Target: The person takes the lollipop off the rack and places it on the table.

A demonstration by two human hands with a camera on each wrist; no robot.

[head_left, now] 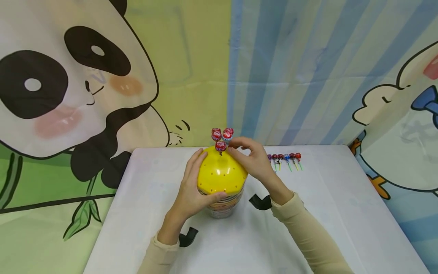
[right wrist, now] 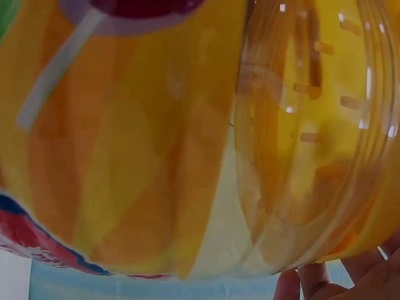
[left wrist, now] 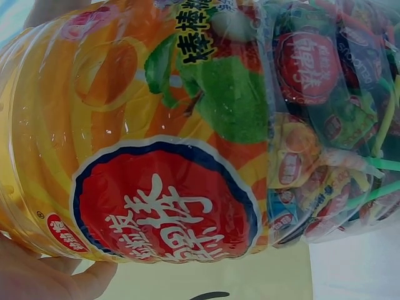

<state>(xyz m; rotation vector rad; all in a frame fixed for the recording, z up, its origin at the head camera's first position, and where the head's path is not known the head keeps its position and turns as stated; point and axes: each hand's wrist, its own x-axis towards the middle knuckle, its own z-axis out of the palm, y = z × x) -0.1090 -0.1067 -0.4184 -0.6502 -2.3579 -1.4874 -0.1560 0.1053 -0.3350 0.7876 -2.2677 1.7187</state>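
A plastic jar [left wrist: 169, 100] with a yellow domed lid [head_left: 222, 171] stands upright on the table. Small holes dot the lid. Wrapped lollipops [head_left: 220, 146], several in a cluster, stick up from its top. My left hand [head_left: 193, 190] grips the lid's left side, thumb across the front and fingers round the back. At the far right of the lid, my right hand [head_left: 251, 156] pinches a lollipop [head_left: 227, 135] low at its stick; the fingertips partly hide that stick. More wrapped lollipops [left wrist: 300, 150] show through the jar's clear lower part in the left wrist view.
To the right, a row of several lollipops [head_left: 287, 156] lies near the back of the white table [head_left: 308, 220], partly behind my right wrist. A cartoon-print curtain [head_left: 191, 76] hangs beyond the back edge. Black wrist mounts [head_left: 261, 202] sit below each forearm.
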